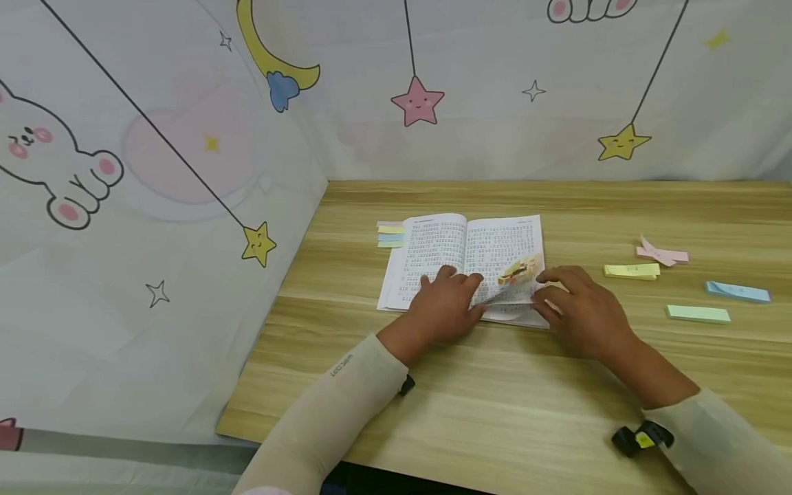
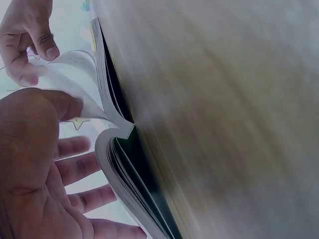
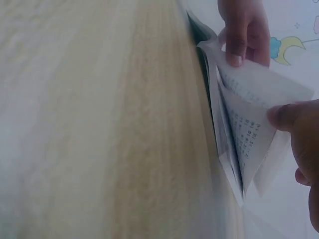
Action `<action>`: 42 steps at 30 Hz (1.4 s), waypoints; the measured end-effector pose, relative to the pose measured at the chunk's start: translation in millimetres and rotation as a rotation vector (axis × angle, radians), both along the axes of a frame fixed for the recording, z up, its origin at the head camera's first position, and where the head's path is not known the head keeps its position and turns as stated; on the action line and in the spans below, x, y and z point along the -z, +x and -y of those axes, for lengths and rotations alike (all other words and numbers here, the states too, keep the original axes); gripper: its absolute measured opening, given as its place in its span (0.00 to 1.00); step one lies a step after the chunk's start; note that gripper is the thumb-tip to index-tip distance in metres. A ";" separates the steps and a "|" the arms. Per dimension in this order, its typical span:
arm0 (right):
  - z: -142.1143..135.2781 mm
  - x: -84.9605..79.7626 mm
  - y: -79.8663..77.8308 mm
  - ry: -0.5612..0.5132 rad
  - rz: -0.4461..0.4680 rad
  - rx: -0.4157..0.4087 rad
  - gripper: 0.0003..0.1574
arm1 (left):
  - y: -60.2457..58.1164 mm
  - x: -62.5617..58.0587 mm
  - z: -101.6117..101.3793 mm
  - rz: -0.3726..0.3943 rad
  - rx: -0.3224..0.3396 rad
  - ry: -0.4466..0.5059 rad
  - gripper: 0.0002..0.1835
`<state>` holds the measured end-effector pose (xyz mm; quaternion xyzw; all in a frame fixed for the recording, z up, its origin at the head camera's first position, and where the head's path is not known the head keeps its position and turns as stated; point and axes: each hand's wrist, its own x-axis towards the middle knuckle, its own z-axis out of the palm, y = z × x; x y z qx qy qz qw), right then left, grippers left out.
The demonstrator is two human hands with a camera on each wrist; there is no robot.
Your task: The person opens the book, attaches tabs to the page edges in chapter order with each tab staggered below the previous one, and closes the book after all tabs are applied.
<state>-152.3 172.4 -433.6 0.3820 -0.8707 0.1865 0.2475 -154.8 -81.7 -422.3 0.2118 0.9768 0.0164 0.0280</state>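
An open book (image 1: 433, 240) with printed pages lies on the table, four-sided and near its middle. My left hand (image 1: 447, 302) rests over the inner fold, its fingers spread on the left page and its thumb at the lower edge of the right side. At the right page's outer edge, my right hand (image 1: 581, 309) pinches a lifted page (image 3: 249, 127) between thumb and fingers. That page bends up from the book in the right wrist view, with other leaves under it. A coloured picture (image 1: 518, 270) shows on the right page.
Sticky tabs in pink, yellow, blue and green (image 1: 390, 235) stick out from the book's left edge. To the right lie pads of pink (image 1: 662, 252), yellow (image 1: 632, 271), blue (image 1: 738, 291) and green (image 1: 698, 314) notes. A patterned cloth wall (image 1: 482, 151) borders the wooden table (image 1: 495, 412).
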 end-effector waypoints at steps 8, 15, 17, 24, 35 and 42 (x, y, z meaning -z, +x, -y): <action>-2.9 4.2 -0.3 0.103 0.078 0.013 0.27 | 1.5 2.0 8.1 -0.043 -0.002 0.229 0.54; -4.1 6.8 -2.4 0.163 0.105 -0.019 0.16 | 0.9 3.3 10.9 -0.074 0.040 0.207 0.49; -4.0 7.2 -3.0 0.158 0.102 -0.018 0.14 | 0.6 3.6 9.2 -0.105 0.063 0.151 0.49; -0.1 6.0 -5.9 0.071 0.034 -0.038 0.10 | 1.3 -0.7 5.3 -0.046 0.069 0.068 0.50; 4.2 4.0 -5.1 0.027 0.011 -0.032 0.12 | 0.2 2.5 5.0 0.085 0.025 0.027 0.43; 2.4 3.7 -1.4 0.030 0.053 0.071 0.36 | 1.6 -0.6 4.0 0.069 0.032 -0.002 0.26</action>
